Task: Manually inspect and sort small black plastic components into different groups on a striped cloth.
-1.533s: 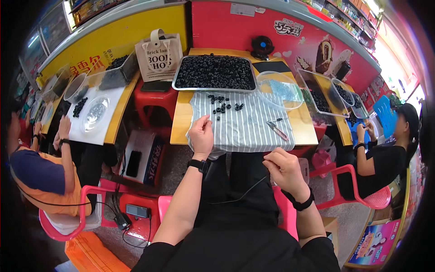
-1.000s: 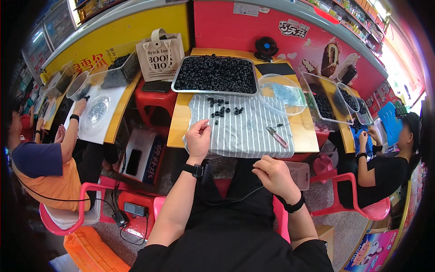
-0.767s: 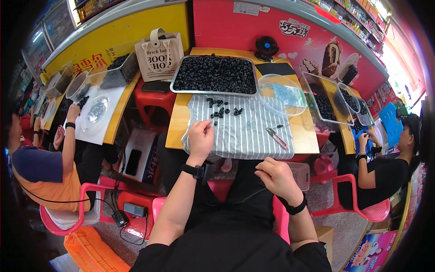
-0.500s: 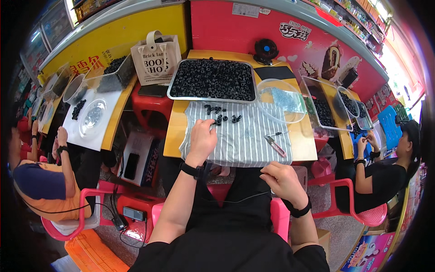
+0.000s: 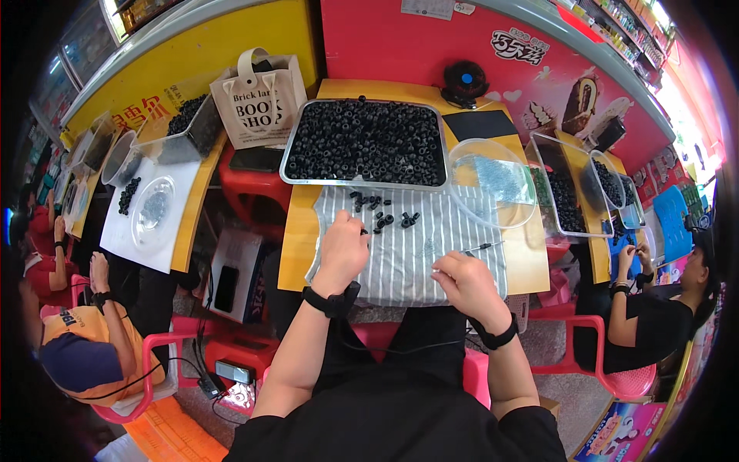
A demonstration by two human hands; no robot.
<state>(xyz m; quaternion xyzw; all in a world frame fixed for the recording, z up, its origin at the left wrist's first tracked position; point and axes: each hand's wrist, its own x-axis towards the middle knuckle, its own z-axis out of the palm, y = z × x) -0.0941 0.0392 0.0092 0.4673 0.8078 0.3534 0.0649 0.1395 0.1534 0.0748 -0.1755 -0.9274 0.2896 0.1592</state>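
Observation:
My left hand (image 5: 344,248) is over the striped grey cloth (image 5: 408,266), its fingers closed at the edge of a small group of black ring-like pieces (image 5: 383,221). Whether a piece is between those fingertips I cannot make out. More such pieces (image 5: 369,202) lie loose just beyond. My right hand (image 5: 471,285) is above the cloth's right part, thumb and fingers pinched together; anything in them is too small to name. A thin dark pointed tool (image 5: 483,246) lies just past its fingers. The pink-handled thread snips are hidden from view now.
Behind the cloth stands a metal tray (image 5: 286,165) heaped with black rings. To its right are a round clear tub (image 5: 459,206) with a bluish packet and a small black fan (image 5: 465,83). A canvas bag (image 5: 258,108) stands left. Co-workers sit at tables both sides.
My right hand has moved forward and left from the table's front edge onto the cloth, covering the snips. The left stays by the black pieces. The whole view has shifted slightly.

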